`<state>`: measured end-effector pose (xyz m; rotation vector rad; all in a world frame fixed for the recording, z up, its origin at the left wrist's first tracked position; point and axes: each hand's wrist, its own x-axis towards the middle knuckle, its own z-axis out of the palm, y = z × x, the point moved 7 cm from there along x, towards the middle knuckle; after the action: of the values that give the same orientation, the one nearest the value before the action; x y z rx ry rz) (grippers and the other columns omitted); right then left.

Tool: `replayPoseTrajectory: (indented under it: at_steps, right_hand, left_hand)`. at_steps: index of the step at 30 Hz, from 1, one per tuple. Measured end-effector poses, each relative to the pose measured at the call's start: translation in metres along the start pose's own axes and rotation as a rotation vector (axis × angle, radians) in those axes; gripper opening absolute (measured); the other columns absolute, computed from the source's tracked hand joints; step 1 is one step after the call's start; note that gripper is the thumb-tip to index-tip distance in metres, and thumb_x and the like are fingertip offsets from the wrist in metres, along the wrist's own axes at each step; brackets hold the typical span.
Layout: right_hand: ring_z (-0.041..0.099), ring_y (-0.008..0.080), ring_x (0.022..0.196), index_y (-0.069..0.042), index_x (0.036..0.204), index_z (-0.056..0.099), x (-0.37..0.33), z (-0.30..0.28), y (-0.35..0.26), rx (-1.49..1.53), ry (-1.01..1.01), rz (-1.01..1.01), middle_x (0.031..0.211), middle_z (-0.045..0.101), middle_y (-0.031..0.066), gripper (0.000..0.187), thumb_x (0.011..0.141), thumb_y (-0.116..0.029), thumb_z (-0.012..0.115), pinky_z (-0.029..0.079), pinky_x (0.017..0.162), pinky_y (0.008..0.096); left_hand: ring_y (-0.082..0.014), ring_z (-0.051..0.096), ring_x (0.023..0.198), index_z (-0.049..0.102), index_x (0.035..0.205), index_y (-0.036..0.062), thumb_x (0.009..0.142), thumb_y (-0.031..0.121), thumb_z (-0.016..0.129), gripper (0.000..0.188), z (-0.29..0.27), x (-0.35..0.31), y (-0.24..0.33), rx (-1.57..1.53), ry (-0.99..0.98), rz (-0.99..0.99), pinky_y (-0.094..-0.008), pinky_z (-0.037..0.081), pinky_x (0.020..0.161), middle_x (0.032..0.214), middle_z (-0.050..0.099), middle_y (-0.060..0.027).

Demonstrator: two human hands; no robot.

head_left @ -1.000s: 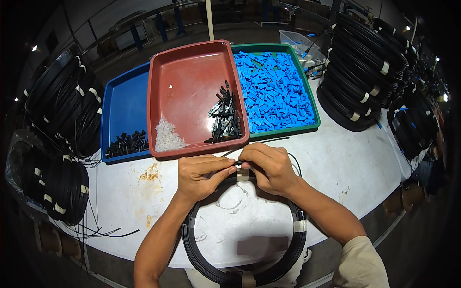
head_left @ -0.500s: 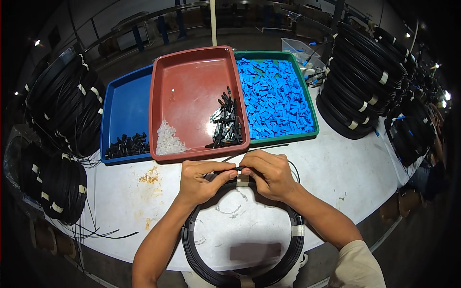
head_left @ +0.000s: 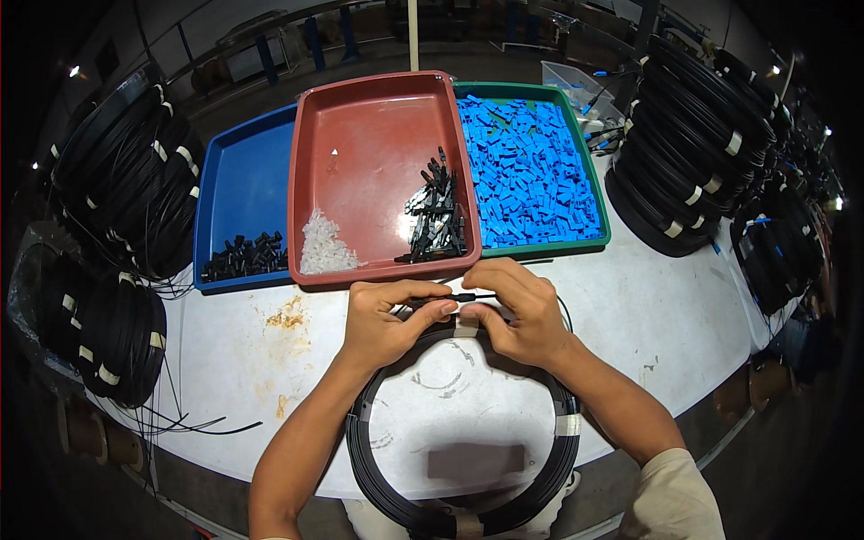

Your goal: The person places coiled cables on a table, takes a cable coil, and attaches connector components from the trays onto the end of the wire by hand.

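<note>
A thin black cable end with a small black connector point(head_left: 463, 298) lies between my two hands, above the top of a coil of black cable point(head_left: 360, 450). My left hand point(head_left: 382, 319) pinches the connector's left part between thumb and fingers. Around the cable just right of it, my right hand point(head_left: 526, 315) has its thumb and index finger apart. Its other fingers are partly hidden. The coil is bound with pale tape point(head_left: 568, 425) and rests at the table's near edge, against my lap.
On the white table point(head_left: 648, 315) stand a blue tray point(head_left: 243, 162) of black parts, a red tray point(head_left: 378, 117) of clear and black pieces, and a green tray point(head_left: 589, 180) of blue clips. Stacked cable coils flank them at left point(head_left: 117, 189) and right point(head_left: 693, 144).
My right thumb and index finger have moved apart, baring the connector and cable between my hands. My left hand keeps its pinch. The view has shifted slightly.
</note>
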<state>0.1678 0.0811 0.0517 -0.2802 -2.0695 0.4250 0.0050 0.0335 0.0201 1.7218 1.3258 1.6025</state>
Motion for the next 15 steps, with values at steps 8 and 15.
replayPoseTrajectory:
  at_steps: [8,15]
  right_hand:
    - [0.067,0.0258,0.065,-0.005,0.089,0.070,-0.004,0.002,0.005,-0.008,-0.029,0.050,0.086,0.069,0.0077,0.014,0.076,-0.001,0.073,0.052,0.055,0.0337]
    - [0.067,0.0261,0.066,-0.004,0.090,0.068,-0.002,0.002,0.004,-0.028,-0.029,0.054,0.085,0.069,0.0075,0.014,0.077,-0.002,0.073,0.051,0.055,0.0342]
  left_hand:
    - [-0.0151,0.074,0.072,0.077,0.094,-0.0023,0.080,0.007,0.083,0.018,0.002,0.001,0.008,0.098,-0.036,0.075,-0.0240,0.056,0.065,0.084,0.077,-0.0127]
    - [-0.0163,0.074,0.071,0.078,0.093,-0.0010,0.079,0.004,0.082,0.015,0.000,0.002,0.018,0.141,0.006,0.236,-0.0243,0.057,0.065,0.085,0.077,-0.0129]
